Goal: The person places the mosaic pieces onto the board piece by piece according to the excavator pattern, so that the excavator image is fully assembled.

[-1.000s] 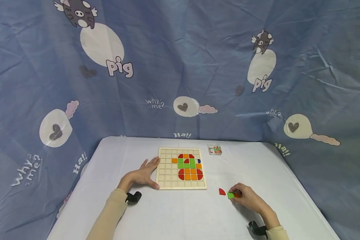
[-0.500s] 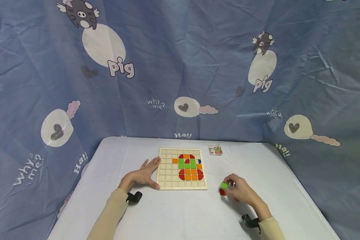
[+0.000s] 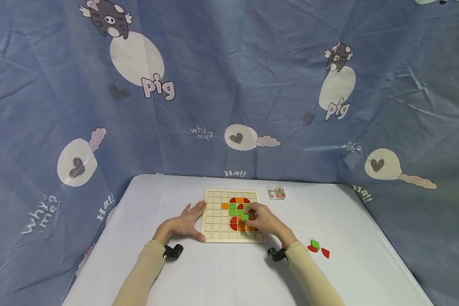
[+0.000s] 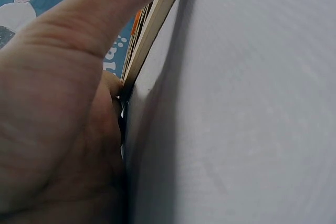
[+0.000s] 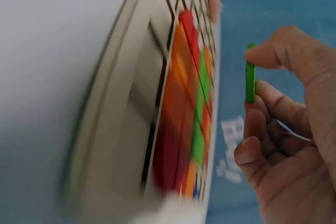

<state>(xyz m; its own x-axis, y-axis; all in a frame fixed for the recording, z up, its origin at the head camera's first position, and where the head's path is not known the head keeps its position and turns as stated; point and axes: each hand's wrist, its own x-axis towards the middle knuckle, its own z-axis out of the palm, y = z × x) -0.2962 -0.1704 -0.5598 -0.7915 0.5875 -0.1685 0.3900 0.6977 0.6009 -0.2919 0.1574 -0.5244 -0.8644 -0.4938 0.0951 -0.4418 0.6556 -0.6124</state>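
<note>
A wooden grid board (image 3: 214, 221) lies on the white table, partly filled with red, orange and green tiles (image 3: 235, 209). My right hand (image 3: 260, 216) hovers over the board's right side and pinches a small green tile (image 3: 245, 216) (image 5: 250, 81) between thumb and fingertips. My left hand (image 3: 183, 223) lies flat on the table with straight fingers, pressing against the board's left edge (image 4: 152, 24). The right hand hides some of the placed tiles.
Loose pieces lie on the table right of my right forearm: a green tile (image 3: 315, 244) and two red ones (image 3: 325, 253). A small picture card (image 3: 276, 192) lies beyond the board's far right corner. A blue patterned cloth hangs behind the table.
My right hand lifted a green tile from the loose pieces at the right and carried it left over the board. The left hand stayed put.
</note>
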